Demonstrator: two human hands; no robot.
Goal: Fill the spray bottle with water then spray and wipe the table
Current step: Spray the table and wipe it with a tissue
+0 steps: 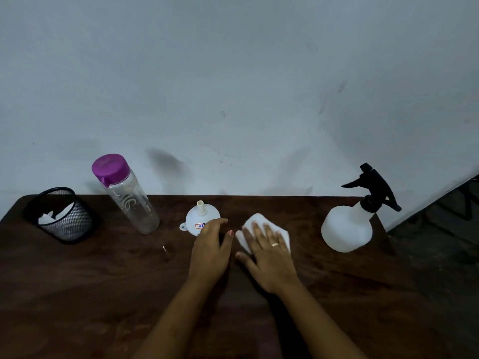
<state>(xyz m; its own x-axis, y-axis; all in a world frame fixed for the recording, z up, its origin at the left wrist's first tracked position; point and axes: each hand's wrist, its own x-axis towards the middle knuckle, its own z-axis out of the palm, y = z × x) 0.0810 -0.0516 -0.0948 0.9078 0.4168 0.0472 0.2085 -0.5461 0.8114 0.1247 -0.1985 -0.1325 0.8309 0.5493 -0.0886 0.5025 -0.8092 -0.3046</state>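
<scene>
Right hand (267, 252) presses straight fingers flat on the white cloth (256, 219), centre frame. Left hand (211, 251) lies relaxed on the table (103, 281), holding nothing, beside an upturned funnel (198, 216). Spray bottle (347, 229) stands far right; water bottle (129, 198) and mesh cup (64, 218) left.

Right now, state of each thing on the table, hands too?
White spray bottle with black trigger head: upright, head on.
Clear water bottle with purple cap: upright, capped.
White funnel: inverted, spout up.
White folded cloth: flat, under right hand.
Black mesh cup: upright, holding white scraps.
Left hand: open, beside funnel.
Right hand: flat, pressing cloth.
</scene>
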